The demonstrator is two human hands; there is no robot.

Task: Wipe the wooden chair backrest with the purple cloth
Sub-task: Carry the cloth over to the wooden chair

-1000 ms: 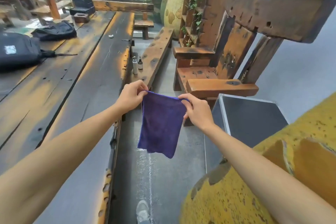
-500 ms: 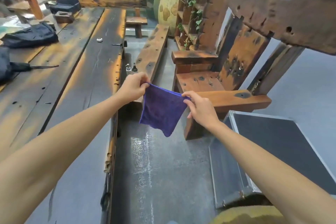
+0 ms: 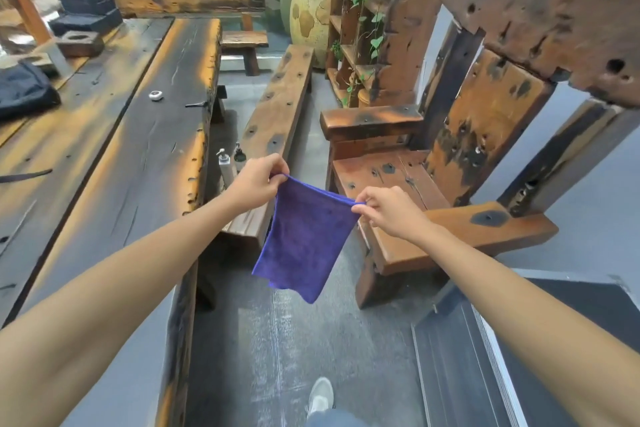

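Wiping had not begun: both hands [image 3: 258, 180] [image 3: 388, 213] pinched the purple cloth [image 3: 304, 239] by its top corners, the backrest [image 3: 485, 125] at two o'clock untouched.

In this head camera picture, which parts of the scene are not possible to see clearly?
Head view only:
- Chair backrest: its top rail is blurred and runs off the right edge.
- Purple cloth: top corners are hidden in the left hand and right hand.
- Two bottles on the floor: labels too small; left hand covers their bases.
- Shoe: cut by the bottom edge.
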